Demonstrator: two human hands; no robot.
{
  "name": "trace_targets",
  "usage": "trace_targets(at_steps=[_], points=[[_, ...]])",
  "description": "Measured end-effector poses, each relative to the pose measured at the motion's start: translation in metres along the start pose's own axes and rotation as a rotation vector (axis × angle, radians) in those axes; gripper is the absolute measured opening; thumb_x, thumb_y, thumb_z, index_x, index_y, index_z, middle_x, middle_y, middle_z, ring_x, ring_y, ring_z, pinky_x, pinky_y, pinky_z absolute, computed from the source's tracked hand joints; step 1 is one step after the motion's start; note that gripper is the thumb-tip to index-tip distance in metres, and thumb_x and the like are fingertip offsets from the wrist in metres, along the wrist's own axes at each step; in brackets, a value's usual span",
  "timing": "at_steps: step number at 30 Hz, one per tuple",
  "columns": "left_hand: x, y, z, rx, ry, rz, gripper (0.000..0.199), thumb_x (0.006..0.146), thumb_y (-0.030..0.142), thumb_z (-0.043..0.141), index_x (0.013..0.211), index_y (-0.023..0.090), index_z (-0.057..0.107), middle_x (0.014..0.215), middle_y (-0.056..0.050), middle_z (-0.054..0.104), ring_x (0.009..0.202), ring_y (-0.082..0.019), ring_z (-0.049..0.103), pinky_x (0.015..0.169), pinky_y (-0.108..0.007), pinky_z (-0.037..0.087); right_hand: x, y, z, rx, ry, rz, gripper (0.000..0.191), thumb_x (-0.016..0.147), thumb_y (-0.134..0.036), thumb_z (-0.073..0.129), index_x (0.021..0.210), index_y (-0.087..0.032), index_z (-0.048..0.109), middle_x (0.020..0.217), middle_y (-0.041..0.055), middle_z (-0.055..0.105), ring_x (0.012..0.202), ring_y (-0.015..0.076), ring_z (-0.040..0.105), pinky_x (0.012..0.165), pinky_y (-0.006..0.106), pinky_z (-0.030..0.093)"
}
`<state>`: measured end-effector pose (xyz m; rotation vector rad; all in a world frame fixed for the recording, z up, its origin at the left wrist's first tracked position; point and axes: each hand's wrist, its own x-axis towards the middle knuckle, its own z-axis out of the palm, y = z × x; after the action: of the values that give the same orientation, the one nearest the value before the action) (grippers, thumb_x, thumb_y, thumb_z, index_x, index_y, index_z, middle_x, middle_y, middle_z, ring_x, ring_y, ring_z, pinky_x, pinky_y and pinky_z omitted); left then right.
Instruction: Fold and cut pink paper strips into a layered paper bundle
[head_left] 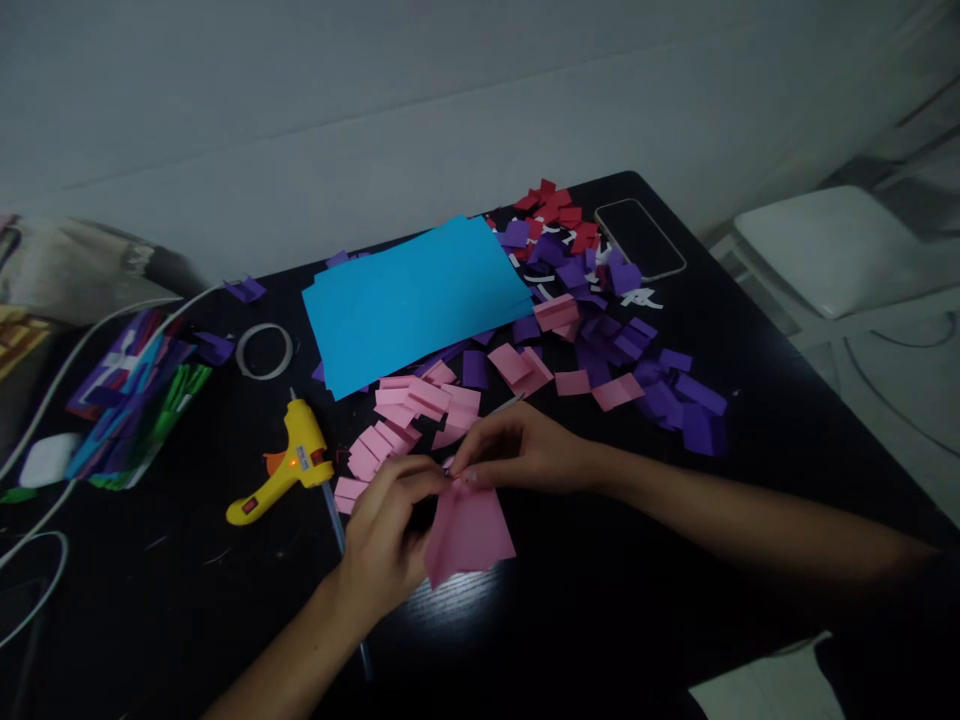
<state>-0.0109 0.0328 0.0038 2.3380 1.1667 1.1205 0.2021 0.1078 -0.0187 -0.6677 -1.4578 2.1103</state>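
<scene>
Both hands meet over the near part of the black table at a pink paper sheet (474, 530). My left hand (390, 525) pinches the sheet's upper edge, its fingers curled around the left side. From the right, my right hand (517, 450) closes thumb and fingertips on the same edge, where the paper looks gathered or folded. A thin pale stick (504, 405) shows just behind the right fingers; whether it is held I cannot tell. Folded pink paper pieces (409, 397) lie just beyond my hands. To the left rests a yellow glue gun (292, 462) with an orange light lit.
Blue sheets (420, 300) lie across the back, with purple pieces (660, 390) and red pieces (559, 205) to their right. A phone (641, 238) is at the far corner, a tape ring (264, 351) at left. White cables (82, 330) cross the left side; a white chair (832, 250) stands right.
</scene>
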Motion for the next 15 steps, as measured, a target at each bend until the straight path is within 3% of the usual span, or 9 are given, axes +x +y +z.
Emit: trace_targets(at_steps=[7, 15], points=[[-0.002, -0.002, 0.002, -0.063, 0.01, -0.025, 0.013, 0.102, 0.027, 0.057, 0.109, 0.017, 0.061, 0.094, -0.009, 0.068, 0.085, -0.02, 0.07, 0.07, -0.029, 0.06, 0.0, 0.002, 0.002, 0.093, -0.018, 0.048, 0.024, 0.078, -0.027, 0.088, 0.097, -0.015, 0.081, 0.092, 0.005, 0.08, 0.085, 0.0151, 0.076, 0.086, 0.029, 0.058], [-0.012, -0.007, 0.007, -0.15, 0.02, -0.059, 0.018, 0.096, 0.019, 0.068, 0.112, 0.018, 0.061, 0.095, -0.008, 0.071, 0.085, -0.019, 0.071, 0.07, -0.028, 0.06, -0.001, 0.0, 0.003, 0.075, -0.025, 0.05, 0.022, 0.078, -0.027, 0.088, 0.095, -0.017, 0.081, 0.088, 0.0037, 0.08, 0.08, 0.0136, 0.075, 0.081, 0.027, 0.06]])
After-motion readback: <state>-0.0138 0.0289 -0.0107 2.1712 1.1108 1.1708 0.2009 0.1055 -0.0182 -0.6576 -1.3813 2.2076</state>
